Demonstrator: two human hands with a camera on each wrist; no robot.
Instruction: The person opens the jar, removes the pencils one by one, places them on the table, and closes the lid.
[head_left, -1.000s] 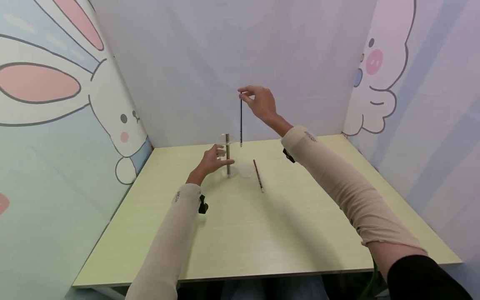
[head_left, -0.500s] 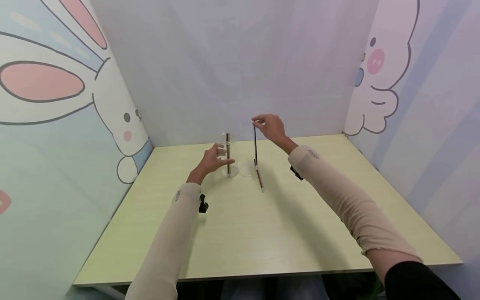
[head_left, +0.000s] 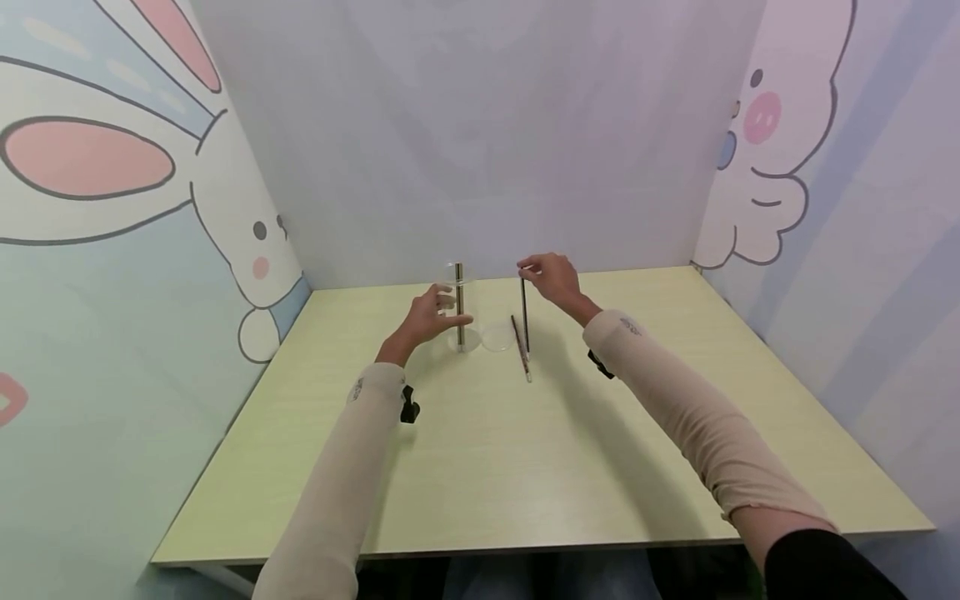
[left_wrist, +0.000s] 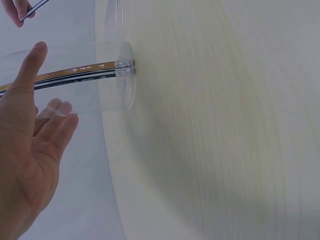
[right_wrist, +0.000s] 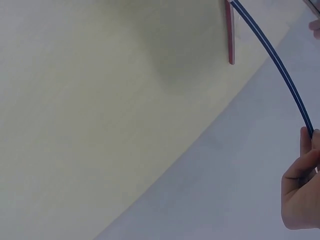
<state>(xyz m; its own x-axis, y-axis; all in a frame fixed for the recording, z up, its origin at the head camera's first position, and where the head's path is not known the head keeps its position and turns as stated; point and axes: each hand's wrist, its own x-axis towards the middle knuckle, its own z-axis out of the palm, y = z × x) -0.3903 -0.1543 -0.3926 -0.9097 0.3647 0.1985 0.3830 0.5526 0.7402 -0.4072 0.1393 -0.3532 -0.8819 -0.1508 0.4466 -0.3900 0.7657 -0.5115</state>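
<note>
Spanning the near part of the pale table (head_left: 457, 492), two beige sleeves (head_left: 693, 408) are covering the person's forearms, and a black sleeve (head_left: 817, 558) is showing higher on the right arm. A small black mount (head_left: 408, 405) is sitting at each wrist. Farther in, a red pencil (right_wrist: 230, 37) is lying at a slant on the table, its pale end pointing toward the person. Just beside it, a dark striped pencil (right_wrist: 274, 54) is standing nearly upright, its lower end overlapping the red one in the head view; whether the two are touching cannot be told. A clear round piece (head_left: 498, 337) is resting between the red pencil and a clear cylinder (left_wrist: 111, 95). The left hand (head_left: 423, 319) is curving round that cylinder, thumb and fingers lying on opposite sides of its wall; how firmly they are pressing cannot be told. Inside, a gold pencil (left_wrist: 95, 67) and a black-and-white pencil (left_wrist: 95, 77) are standing side by side, silver ends at the base. Higher up, the right hand (head_left: 553, 279) is pinching the top of the dark striped pencil, thumb and fingers clamping it. Behind everything, a greyish wall (head_left: 487, 150) is rising, a cartoon rabbit (head_left: 232, 208) decorating the panel at left.
</note>
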